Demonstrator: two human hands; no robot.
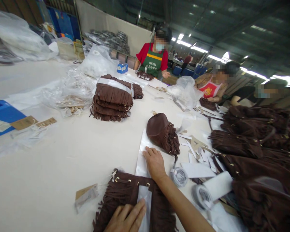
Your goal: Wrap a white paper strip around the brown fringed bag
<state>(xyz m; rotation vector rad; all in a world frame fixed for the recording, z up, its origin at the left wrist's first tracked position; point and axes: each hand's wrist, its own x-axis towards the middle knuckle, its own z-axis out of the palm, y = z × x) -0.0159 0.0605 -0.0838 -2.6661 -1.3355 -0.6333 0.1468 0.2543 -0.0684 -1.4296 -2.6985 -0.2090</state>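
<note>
Left hand (127, 217), bottom edge of view: fingers together and nearly flat, palm down, pressing on a brown fringed bag (125, 196) that lies flat at the near edge of the bench (62, 154). Fingertips rest where the suede meets a strip of clear plastic wrap (143, 167) running up the middle of the bag. Nothing gripped; the hand only bears down.

Right hand (155, 163): reached forward past the bag's top edge, fingers extended and loosely together, palm down on the far end of the same plastic strip. Open, flat, holding nothing that can be seen.

The bag has brass eyelets along its top and a cardboard hang tag (86, 194) on a string lying to its left on the bench.

Just beyond the right hand, a rounded brown fringed pouch (162, 132) sits on the plastic strip's far end. To the right of the forearm, two rolls of tape or paper band (203, 195), with scattered white paper slips (195, 151) behind them. Far right, a heap of brown fringed bags (258, 151). Mid-bench, a neat stack of folded fringed bags (112, 101) banded in white. Blue tray (2, 116) at far left.

Across the bench, a person in a red shirt and green apron (154, 59); two more people at right.
</note>
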